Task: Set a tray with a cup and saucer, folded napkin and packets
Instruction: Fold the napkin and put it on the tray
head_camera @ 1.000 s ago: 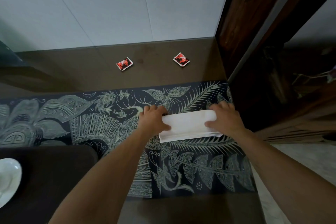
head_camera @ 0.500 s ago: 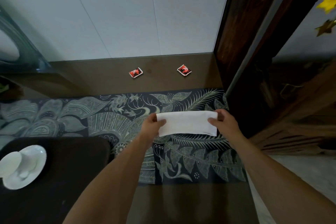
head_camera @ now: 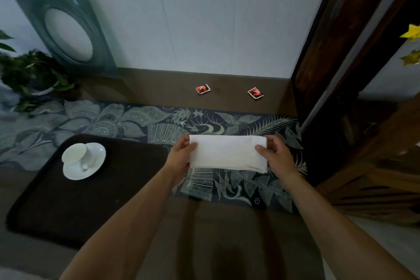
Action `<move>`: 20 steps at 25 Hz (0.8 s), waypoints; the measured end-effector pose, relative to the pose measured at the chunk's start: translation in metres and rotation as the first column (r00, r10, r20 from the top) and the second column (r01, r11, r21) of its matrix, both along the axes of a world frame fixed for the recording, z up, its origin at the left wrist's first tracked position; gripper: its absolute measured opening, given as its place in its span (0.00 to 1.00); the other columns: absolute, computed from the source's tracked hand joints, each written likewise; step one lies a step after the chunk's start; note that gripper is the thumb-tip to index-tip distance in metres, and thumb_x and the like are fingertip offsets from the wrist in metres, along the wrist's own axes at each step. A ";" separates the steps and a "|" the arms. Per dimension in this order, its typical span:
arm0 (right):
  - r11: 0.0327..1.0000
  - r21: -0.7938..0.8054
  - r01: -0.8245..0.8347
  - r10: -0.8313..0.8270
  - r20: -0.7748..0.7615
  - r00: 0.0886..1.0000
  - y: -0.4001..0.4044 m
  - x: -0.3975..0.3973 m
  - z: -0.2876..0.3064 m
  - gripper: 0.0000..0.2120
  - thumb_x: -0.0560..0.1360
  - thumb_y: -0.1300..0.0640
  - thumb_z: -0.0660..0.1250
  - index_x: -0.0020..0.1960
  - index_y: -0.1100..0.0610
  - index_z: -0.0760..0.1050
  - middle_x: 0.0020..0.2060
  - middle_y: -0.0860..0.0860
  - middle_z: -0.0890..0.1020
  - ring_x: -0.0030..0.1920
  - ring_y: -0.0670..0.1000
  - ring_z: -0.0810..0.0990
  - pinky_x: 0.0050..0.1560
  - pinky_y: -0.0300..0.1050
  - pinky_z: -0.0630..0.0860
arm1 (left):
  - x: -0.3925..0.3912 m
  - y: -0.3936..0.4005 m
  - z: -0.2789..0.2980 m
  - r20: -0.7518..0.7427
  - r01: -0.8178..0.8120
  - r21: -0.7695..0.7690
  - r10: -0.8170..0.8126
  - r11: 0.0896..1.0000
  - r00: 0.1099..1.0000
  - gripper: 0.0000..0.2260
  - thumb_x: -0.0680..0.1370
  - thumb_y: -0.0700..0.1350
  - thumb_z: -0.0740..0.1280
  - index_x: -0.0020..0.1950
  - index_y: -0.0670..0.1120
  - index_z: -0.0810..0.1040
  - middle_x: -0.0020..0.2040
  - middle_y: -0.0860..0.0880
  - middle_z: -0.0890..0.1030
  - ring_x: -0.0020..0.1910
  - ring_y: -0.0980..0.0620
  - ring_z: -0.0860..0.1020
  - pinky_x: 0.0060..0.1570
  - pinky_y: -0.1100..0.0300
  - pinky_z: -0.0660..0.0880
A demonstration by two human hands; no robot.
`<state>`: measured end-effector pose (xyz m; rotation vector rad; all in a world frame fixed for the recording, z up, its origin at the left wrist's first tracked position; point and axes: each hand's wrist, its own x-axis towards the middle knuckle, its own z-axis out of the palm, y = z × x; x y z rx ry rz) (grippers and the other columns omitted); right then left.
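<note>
A white folded napkin [head_camera: 227, 154] hangs lifted above the patterned runner. My left hand [head_camera: 181, 154] pinches its left end and my right hand [head_camera: 275, 157] pinches its right end. To the left lies a dark brown tray [head_camera: 95, 200]. On the tray's far left part a white cup [head_camera: 78, 154] stands on a white saucer [head_camera: 91, 169]. Two red packets lie on the bare table near the wall, one [head_camera: 202, 88] left and one [head_camera: 255, 93] right, apart from my hands.
A dark floral runner [head_camera: 127, 120] crosses the brown table. A potted plant [head_camera: 34, 77] and a framed picture [head_camera: 66, 29] leaning on the white wall stand at the back left. A dark wooden post [head_camera: 336, 52] and furniture close off the right side.
Both hands have lifted the folded napkin off the runner and hold it by its ends. My view has swung left and up, bringing the tray, cup and saucer fully into sight.
</note>
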<state>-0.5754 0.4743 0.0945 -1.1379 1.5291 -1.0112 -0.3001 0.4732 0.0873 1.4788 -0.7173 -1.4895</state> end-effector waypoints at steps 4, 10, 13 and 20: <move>0.996 0.017 -0.084 0.083 0.038 0.996 0.019 0.052 0.008 0.09 0.75 0.56 0.70 0.53 0.48 0.73 0.53 0.52 0.81 0.51 0.53 0.80 0.47 0.52 0.80 | 0.055 0.029 0.007 0.036 -0.048 -0.063 0.050 0.997 0.998 0.06 0.79 0.41 0.65 0.52 0.50 0.79 0.55 0.41 0.79 0.49 0.44 0.79 0.46 0.47 0.79; 0.989 0.079 -0.128 0.120 0.098 0.988 0.051 0.164 0.006 0.11 0.76 0.57 0.69 0.57 0.53 0.73 0.54 0.56 0.81 0.52 0.58 0.80 0.52 0.62 0.79 | 0.168 0.073 0.012 0.142 -0.046 -0.059 0.054 0.997 0.988 0.06 0.79 0.45 0.65 0.55 0.53 0.78 0.57 0.42 0.79 0.55 0.42 0.77 0.55 0.43 0.76; 0.991 0.096 -0.093 0.081 0.116 0.990 0.069 0.221 0.002 0.12 0.76 0.57 0.69 0.58 0.54 0.74 0.53 0.55 0.81 0.50 0.56 0.81 0.47 0.58 0.81 | 0.221 0.092 0.013 0.176 -0.016 -0.041 0.023 0.999 0.984 0.07 0.79 0.46 0.64 0.56 0.54 0.78 0.57 0.45 0.79 0.55 0.45 0.77 0.56 0.44 0.76; 0.987 0.159 -0.002 -0.025 0.169 0.985 0.111 0.320 -0.020 0.13 0.74 0.66 0.69 0.51 0.49 0.75 0.48 0.51 0.81 0.51 0.57 0.80 0.53 0.57 0.77 | 0.316 0.118 -0.003 0.196 0.033 0.001 -0.033 0.999 0.980 0.06 0.80 0.46 0.64 0.54 0.54 0.77 0.51 0.47 0.80 0.48 0.50 0.78 0.48 0.52 0.77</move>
